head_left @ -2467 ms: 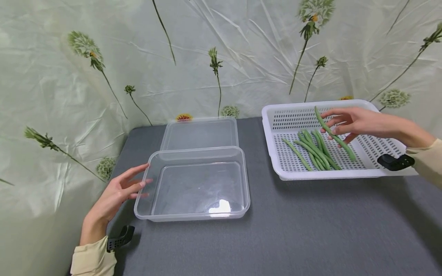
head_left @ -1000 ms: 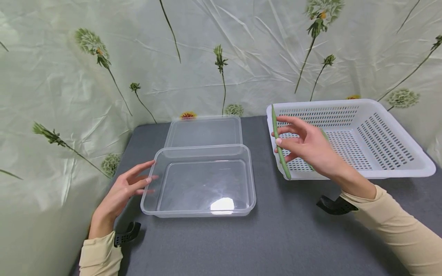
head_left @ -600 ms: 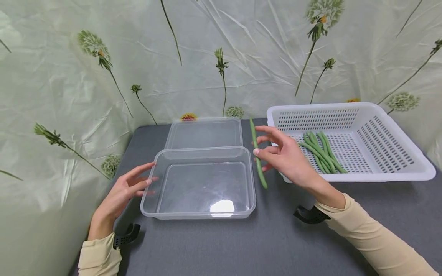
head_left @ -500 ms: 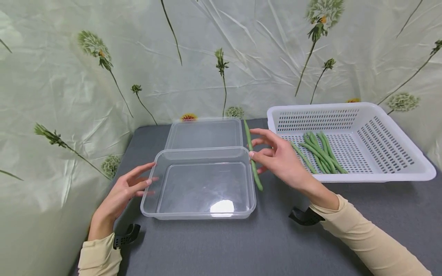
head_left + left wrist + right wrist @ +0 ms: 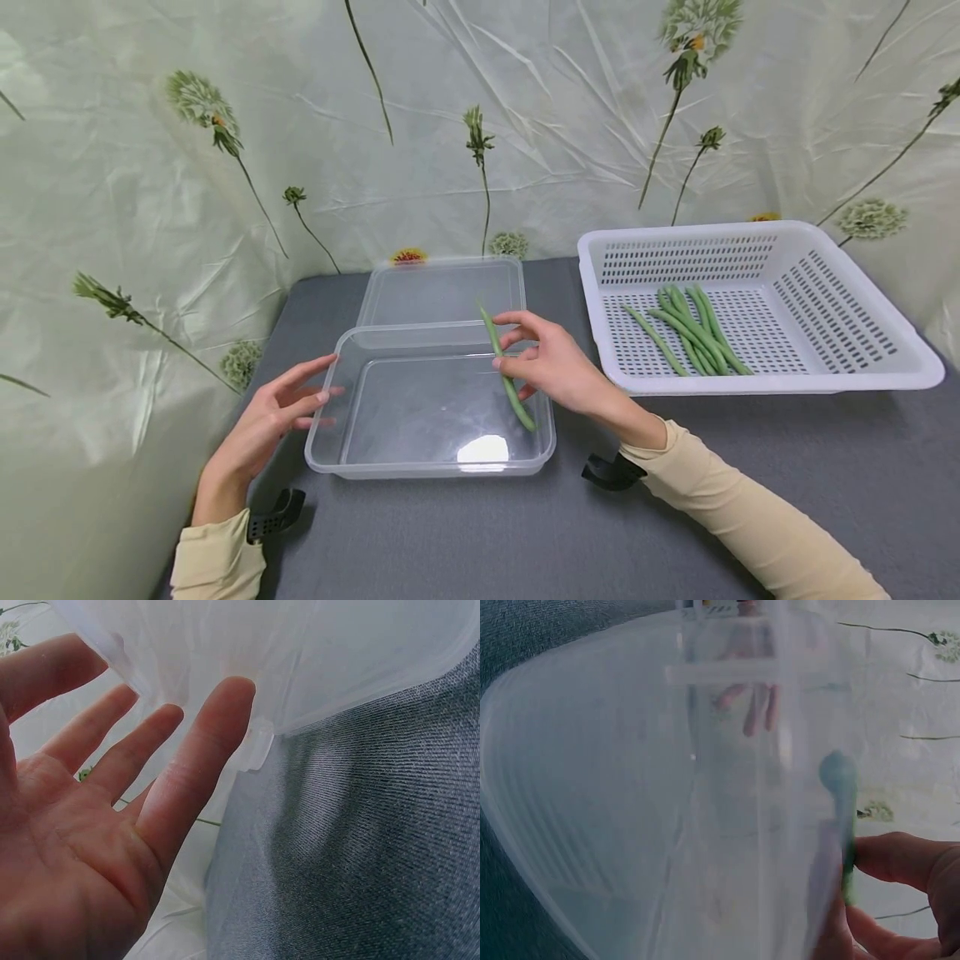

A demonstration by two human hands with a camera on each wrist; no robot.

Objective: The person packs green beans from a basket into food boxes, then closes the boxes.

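In the head view, a clear plastic container [image 5: 420,417] stands on the grey table. Fingers of my left hand [image 5: 262,425] touch its left wall, straight and spread; the left wrist view shows the thumb and fingertips against the plastic [image 5: 202,645]. My right hand [image 5: 558,367] pinches one green bean [image 5: 513,400] between thumb and fingers, over the container's right part. The right wrist view shows this bean [image 5: 849,855] partly behind the clear wall. Several more green beans [image 5: 697,333] lie in a white perforated basket [image 5: 750,383] at the right.
A clear flat lid [image 5: 442,292] lies behind the container. The dark grey tabletop [image 5: 450,533] reaches toward me in front. A floral plastic sheet [image 5: 420,167] hangs behind and to the left.
My right hand lifted the green bean out of the basket and carried it left, past the container's right rim, to above its inside. My left hand has stayed at the container's left wall.
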